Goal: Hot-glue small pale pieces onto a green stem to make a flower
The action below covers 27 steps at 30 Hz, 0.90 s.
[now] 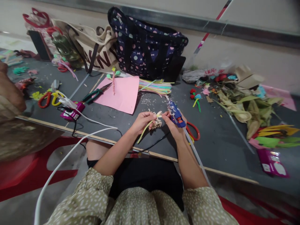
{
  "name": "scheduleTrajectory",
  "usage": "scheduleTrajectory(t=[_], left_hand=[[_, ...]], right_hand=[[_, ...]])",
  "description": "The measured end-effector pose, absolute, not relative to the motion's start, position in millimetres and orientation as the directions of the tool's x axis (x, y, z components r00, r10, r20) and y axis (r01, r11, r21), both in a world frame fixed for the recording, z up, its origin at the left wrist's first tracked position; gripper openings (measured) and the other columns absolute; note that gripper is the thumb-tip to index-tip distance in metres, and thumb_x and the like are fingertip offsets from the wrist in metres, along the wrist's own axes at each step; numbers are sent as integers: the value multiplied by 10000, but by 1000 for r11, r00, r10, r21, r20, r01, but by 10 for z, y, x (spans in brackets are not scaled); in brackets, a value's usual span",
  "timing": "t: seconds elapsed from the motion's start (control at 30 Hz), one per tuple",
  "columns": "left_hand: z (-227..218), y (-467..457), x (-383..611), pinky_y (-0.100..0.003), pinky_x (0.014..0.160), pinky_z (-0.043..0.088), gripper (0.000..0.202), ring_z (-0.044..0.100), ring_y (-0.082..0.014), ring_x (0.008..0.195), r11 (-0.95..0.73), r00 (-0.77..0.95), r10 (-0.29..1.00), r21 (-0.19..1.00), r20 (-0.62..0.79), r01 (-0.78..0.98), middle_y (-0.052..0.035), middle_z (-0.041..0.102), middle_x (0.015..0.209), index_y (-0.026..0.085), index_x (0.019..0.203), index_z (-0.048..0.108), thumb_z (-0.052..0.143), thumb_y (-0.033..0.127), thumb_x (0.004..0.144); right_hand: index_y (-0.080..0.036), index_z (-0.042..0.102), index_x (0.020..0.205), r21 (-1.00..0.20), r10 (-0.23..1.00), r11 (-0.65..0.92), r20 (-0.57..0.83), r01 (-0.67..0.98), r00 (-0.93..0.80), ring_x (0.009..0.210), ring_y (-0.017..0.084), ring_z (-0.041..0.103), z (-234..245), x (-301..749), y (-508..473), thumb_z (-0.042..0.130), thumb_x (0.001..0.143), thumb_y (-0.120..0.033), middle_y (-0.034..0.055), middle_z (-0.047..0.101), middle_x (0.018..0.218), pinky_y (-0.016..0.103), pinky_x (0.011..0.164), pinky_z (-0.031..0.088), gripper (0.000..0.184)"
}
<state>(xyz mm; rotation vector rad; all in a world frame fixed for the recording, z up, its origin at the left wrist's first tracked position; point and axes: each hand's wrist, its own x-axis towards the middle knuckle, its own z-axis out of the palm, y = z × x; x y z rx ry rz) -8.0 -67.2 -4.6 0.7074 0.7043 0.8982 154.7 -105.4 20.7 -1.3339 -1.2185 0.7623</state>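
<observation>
My left hand (pixel 145 120) pinches a pale yellow pipe cleaner (pixel 143 132), its stem slanting down and its bunched top near the fingertips. Within my right hand (pixel 177 128) rests a blue hot glue gun (pixel 174 112), nozzle pointing up and away, with its cord trailing toward me. The right fingertips also touch the yellow bunched top or come very close to it. Below the left fingers lies a small heap of beige pieces (pixel 156 122), partly hidden. Scissors with red handles (pixel 194 130) are partly covered by my right hand.
Pink paper (pixel 126 93), pliers (pixel 96 94) and a bundle of pipe cleaners (pixel 156 86) lie ahead. Bags (pixel 150 47) stand against the wall. Dried leaves (pixel 239 109) are at right. White cable (pixel 77 142) crosses the table edge at left, near another person's arm (pixel 11 90).
</observation>
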Motion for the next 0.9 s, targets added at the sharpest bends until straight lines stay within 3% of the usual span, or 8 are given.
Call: scheduleTrajectory(t=[0.3, 0.53, 0.9], left_hand=[[-63, -669, -71, -173, 338, 363, 358, 463, -52, 314, 441, 500, 841, 799, -208, -409, -4, 638, 544, 111, 698, 631, 869, 373, 649], [-49, -680, -75, -172, 348, 338, 350, 459, -44, 316, 433, 542, 820, 819, -184, -376, 0, 641, 559, 103, 688, 623, 849, 369, 674], [-75, -677, -92, -170, 340, 298, 303, 452, -41, 324, 429, 562, 807, 833, -181, -349, -2, 646, 566, 107, 696, 632, 832, 335, 691]], right_hand=[[-210, 625, 766, -958, 920, 173, 240, 229, 310, 778, 180, 657, 175, 1548, -1042, 771, 738, -397, 8, 691, 818, 366, 813, 552, 239], [-218, 641, 775, -944, 919, 225, 287, 239, 270, 709, 146, 609, 226, 1556, -1063, 749, 780, -318, -20, 662, 775, 321, 750, 515, 147], [-214, 648, 835, -942, 920, 214, 283, 259, 271, 755, 171, 638, 155, 1577, -1048, 743, 789, -330, -3, 672, 817, 357, 790, 538, 156]])
